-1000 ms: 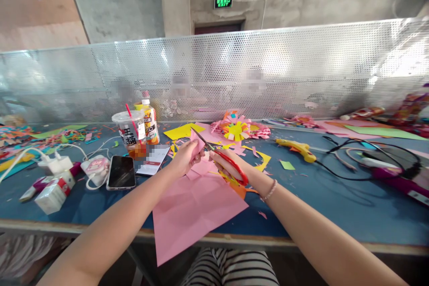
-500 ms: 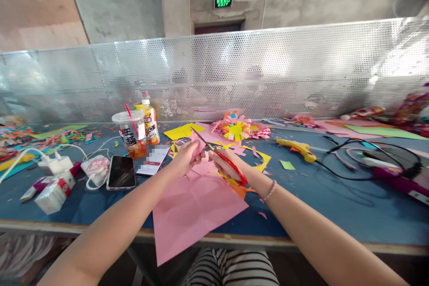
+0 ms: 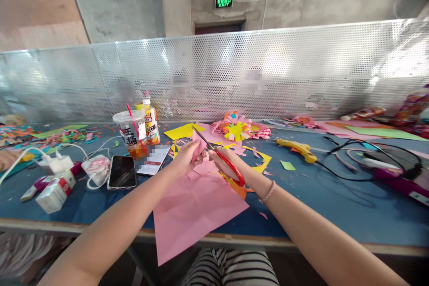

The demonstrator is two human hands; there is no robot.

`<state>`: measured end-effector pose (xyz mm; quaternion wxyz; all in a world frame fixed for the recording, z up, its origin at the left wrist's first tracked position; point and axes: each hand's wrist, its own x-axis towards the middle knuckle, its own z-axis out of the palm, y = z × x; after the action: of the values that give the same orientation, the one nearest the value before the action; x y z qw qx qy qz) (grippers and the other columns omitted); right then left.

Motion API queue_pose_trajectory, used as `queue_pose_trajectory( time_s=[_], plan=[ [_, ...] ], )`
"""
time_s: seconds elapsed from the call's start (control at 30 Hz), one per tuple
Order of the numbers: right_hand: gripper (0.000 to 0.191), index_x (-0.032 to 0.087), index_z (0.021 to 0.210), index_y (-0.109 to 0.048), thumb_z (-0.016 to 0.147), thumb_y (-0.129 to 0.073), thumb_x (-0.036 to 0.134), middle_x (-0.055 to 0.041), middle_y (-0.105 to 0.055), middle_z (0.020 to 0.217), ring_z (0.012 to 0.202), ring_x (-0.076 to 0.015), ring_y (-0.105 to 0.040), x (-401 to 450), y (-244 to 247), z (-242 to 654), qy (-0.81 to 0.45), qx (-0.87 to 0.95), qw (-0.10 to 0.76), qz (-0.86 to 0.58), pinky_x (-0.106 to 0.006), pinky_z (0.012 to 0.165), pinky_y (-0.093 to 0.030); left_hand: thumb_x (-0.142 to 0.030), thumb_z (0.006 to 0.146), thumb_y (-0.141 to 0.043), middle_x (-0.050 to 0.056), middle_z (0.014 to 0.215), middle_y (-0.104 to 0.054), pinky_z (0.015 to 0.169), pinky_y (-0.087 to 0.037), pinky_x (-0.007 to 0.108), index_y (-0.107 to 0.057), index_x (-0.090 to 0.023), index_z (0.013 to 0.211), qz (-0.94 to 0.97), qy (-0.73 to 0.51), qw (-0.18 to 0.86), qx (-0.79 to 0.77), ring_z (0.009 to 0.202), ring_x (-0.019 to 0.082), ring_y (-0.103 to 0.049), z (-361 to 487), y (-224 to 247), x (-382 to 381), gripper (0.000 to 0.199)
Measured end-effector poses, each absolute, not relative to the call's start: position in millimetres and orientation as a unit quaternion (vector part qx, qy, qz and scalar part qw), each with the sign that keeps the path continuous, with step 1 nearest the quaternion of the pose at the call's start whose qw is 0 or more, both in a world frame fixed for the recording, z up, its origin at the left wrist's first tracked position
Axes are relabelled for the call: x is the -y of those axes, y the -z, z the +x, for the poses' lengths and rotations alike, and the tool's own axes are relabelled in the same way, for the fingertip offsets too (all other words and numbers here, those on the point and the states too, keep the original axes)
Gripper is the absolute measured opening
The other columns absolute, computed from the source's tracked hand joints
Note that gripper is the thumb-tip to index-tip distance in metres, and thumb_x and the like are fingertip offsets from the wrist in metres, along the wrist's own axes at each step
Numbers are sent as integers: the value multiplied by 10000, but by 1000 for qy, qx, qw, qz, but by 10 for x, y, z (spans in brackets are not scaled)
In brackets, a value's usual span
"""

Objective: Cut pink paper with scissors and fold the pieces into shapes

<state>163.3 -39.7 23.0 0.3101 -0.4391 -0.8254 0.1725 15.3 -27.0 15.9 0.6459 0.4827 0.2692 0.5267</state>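
My left hand (image 3: 188, 157) pinches a small folded piece of pink paper (image 3: 198, 146) above the table. My right hand (image 3: 231, 163) is wrapped around red-handled scissors (image 3: 238, 174), whose blades point up and left and lie against the pink piece. Below both hands a large sheet of pink paper (image 3: 197, 214) rests on the table, its near corner hanging over the front edge. Yellow and orange paper scraps lie partly hidden under my right hand. Just beyond the hands sits a paper flower with a yellow centre (image 3: 237, 131) and pink fringes.
To the left are a phone (image 3: 122, 171), a plastic cup with a red straw (image 3: 130, 132), a bottle (image 3: 150, 120), chargers and cables. A yellow glue gun (image 3: 298, 148) with a black cord lies right. A perforated metal screen (image 3: 295, 67) stands along the back.
Both hands, the pink piece and the scissors stay almost in place, with the scissor handles slightly shifted. At the far left edge another person's hand has come into view.
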Motion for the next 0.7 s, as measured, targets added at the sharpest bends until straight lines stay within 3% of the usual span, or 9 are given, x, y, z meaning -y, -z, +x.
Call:
queue_pose_trajectory(
  time_s=[0.17,0.27,0.37,0.57,0.7],
  plan=[
    [389,167,601,-429,800,-322,484,4,-436,558,487,-93,-364,239,-158,1736,-116,825,334,-441,-235,465,-257,-299,744,-509,-8,545,-509,366,-231,148,-448,-152,656,474,-528,653,-263,405,37,-406,135,-139,244,182],
    [366,147,691,-502,776,-393,485,-39,-514,605,557,-144,-483,138,-169,1842,-61,793,301,-525,-245,499,-303,-298,747,-489,12,553,-529,359,-229,157,-484,-142,683,458,-528,667,-258,401,46,-403,116,-118,196,169],
    [310,132,859,-540,775,-432,410,-111,-598,781,747,-210,-566,33,-147,1975,-11,771,227,-594,-262,593,-361,-298,753,-441,28,539,-535,359,-251,176,-494,-137,682,436,-516,684,-276,401,65,-408,96,-96,141,184],
    [285,71,897,-559,705,-541,281,-172,-611,850,810,-266,-583,-25,-12,2139,7,763,151,-629,-333,696,-395,-164,686,-415,47,579,-573,362,-249,168,-448,-145,659,475,-518,650,-290,386,54,-373,79,-24,71,46],
    [421,64,1025,-527,780,-446,396,-229,-539,1049,986,-309,-499,80,-64,2020,51,747,204,-631,-399,798,-358,-225,699,-468,29,647,-584,427,-339,172,-451,-167,745,499,-526,607,-324,471,73,-456,112,38,66,76]
  ],
)
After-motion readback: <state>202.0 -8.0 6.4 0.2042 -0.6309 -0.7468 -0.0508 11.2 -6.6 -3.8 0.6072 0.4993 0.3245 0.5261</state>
